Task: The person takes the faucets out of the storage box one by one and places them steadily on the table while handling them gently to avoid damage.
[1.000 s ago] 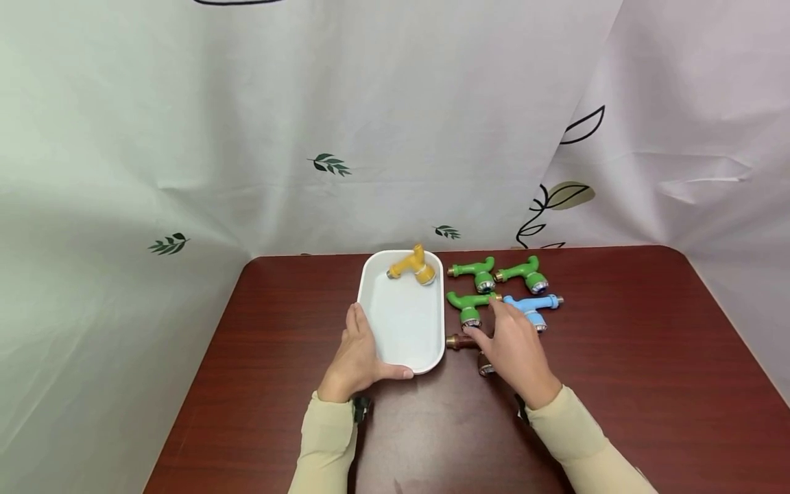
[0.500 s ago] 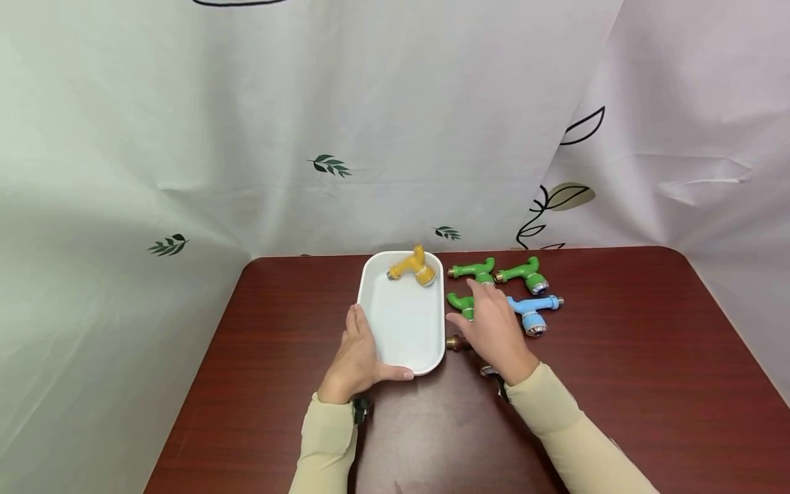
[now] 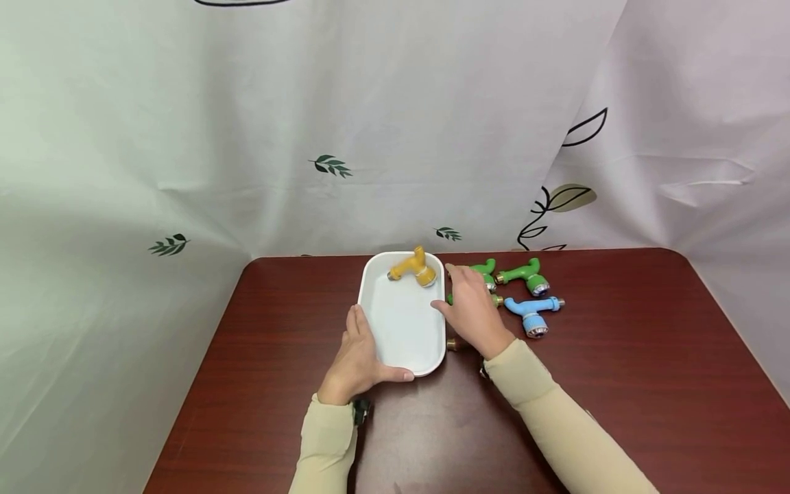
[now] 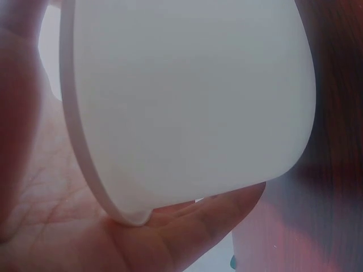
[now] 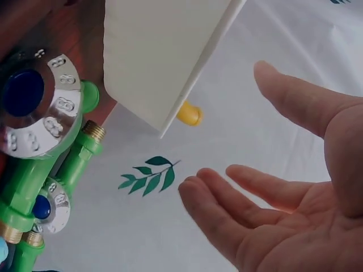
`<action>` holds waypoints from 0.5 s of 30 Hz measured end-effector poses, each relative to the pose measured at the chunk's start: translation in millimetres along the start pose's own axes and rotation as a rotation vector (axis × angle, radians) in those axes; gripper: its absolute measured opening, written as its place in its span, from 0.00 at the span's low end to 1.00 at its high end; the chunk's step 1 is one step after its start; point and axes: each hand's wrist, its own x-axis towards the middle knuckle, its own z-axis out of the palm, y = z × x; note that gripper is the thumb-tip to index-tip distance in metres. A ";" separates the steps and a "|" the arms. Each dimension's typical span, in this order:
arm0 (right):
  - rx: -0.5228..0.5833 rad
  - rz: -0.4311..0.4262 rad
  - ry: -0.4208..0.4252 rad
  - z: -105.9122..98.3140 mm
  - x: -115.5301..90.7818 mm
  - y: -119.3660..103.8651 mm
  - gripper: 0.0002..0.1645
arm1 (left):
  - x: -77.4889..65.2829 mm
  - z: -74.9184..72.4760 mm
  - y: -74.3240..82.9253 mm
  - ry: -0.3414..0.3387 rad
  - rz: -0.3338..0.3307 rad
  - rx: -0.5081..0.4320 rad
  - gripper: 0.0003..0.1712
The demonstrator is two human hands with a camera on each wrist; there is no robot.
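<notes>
My left hand (image 3: 358, 360) holds the near left corner of a white tray (image 3: 404, 329), fingers along its left wall and thumb at the near rim. In the left wrist view, the fingers (image 4: 215, 218) press against the tray's outer wall. A yellow tap (image 3: 410, 267) lies inside the tray at its far end. My right hand (image 3: 472, 305) hovers by the tray's right rim, over green taps that it partly hides. The right wrist view shows its thumb and fingers apart with nothing between them.
Right of the tray lie a green tap (image 3: 526, 273), another green tap (image 3: 485, 269), a third green tap (image 3: 497, 300), mostly hidden, and a blue tap (image 3: 534, 309). A brown tap (image 3: 453, 344) is mostly covered by my right arm. A white curtain (image 3: 395, 137) hangs behind the table.
My right hand has moved left and away from me, from between the green and blue taps to the tray's right rim. The blue tap is uncovered now. My left hand and the tray stay put.
</notes>
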 end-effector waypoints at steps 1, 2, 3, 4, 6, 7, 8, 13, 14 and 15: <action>-0.001 -0.010 -0.004 0.8 1.8 -0.5 0.44 | 0.0 0.2 0.0 0.001 0.002 0.001 0.92; 0.001 -0.018 -0.009 1.6 3.5 -1.0 0.44 | 0.0 0.3 0.0 0.002 0.004 0.003 0.92; 0.002 -0.025 -0.017 2.4 5.0 -1.7 0.44 | 0.0 0.5 0.0 0.002 0.006 0.003 0.92; 0.004 -0.032 -0.025 3.3 6.3 -2.3 0.44 | 0.0 0.6 0.0 0.002 0.007 0.003 0.92; 0.008 -0.042 -0.042 4.7 8.3 -3.7 0.44 | 0.0 0.9 -0.2 0.002 0.008 0.003 0.92; 0.010 -0.046 -0.050 5.5 9.4 -4.2 0.44 | 0.1 1.0 -0.3 0.001 0.007 0.002 0.92; 0.010 -0.049 -0.058 6.4 10.4 -4.6 0.44 | 0.2 1.0 -0.3 0.001 0.008 0.001 0.92; 0.018 -0.059 -0.096 10.9 16.9 -6.0 0.43 | 0.2 0.5 -0.1 -0.001 0.007 0.001 0.92; 0.019 -0.059 -0.104 12.0 18.2 -6.1 0.43 | 0.2 0.4 0.0 -0.001 0.007 0.002 0.92; 0.016 -0.061 -0.113 13.0 19.5 -6.2 0.43 | 0.1 0.3 0.1 -0.001 0.008 0.004 0.92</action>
